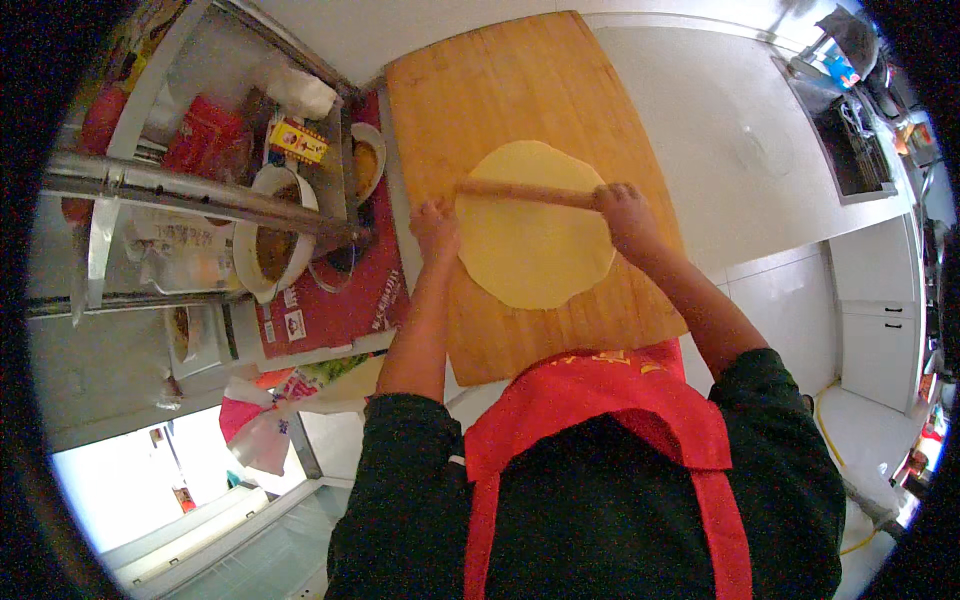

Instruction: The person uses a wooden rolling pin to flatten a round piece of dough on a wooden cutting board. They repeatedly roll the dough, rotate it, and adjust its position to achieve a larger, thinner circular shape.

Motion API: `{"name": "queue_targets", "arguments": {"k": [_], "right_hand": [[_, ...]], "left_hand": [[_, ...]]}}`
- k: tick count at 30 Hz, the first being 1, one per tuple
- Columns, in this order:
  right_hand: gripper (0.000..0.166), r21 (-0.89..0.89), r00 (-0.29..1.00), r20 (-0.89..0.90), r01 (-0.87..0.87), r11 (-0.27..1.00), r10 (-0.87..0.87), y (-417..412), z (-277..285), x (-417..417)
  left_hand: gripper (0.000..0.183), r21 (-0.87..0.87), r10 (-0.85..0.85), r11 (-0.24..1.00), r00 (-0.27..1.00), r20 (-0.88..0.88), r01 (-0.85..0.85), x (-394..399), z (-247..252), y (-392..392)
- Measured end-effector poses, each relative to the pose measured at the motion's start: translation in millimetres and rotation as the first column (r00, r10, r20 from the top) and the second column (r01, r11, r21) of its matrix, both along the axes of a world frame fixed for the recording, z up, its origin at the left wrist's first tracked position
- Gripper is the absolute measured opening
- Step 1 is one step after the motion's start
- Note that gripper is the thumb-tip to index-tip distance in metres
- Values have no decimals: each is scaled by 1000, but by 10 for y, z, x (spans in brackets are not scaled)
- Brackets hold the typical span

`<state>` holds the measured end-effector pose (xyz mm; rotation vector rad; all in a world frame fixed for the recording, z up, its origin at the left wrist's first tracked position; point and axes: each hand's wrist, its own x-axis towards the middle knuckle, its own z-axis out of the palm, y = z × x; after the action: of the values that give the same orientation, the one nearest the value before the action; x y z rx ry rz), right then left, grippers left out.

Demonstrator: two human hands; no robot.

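Observation:
A round, flat sheet of yellowish dough (536, 255) lies on a large wooden board (517, 82). Across its upper part rests a wooden rolling pin (525, 193), slightly slanted. My right hand (626, 214) is closed around the pin's right end, near the dough's edge. At the left end, my left hand (436, 229) is close beside the pin, just outside the dough's left edge; its fingers look bent, but whether they grip the pin cannot be made out.
Left of the board stands a metal rack (202, 204) with a white bowl (244, 259) of brown contents and a yellow box (298, 141). Another bowl (375, 161) sits on a red box (390, 277). A sink (851, 150) is at the far right.

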<state>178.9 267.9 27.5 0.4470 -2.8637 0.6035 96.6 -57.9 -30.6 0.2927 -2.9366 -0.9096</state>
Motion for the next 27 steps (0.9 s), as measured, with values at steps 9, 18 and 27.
{"name": "queue_targets", "arguments": {"k": [9, 18, 27], "right_hand": [[27, -156, 918, 190, 379, 912, -349, 486, 69, 952], [38, -160, 984, 129, 142, 977, -121, 227, 118, 936], [42, 181, 948, 269, -225, 957, 172, -530, 15, 564]], "left_hand": [[46, 73, -159, 986, 977, 142, 150, 22, 309, 435], [44, 479, -35, 875, 976, 216, -75, 969, -240, -488], [50, -337, -277, 924, 924, -262, 181, 1276, 373, -123]]}}
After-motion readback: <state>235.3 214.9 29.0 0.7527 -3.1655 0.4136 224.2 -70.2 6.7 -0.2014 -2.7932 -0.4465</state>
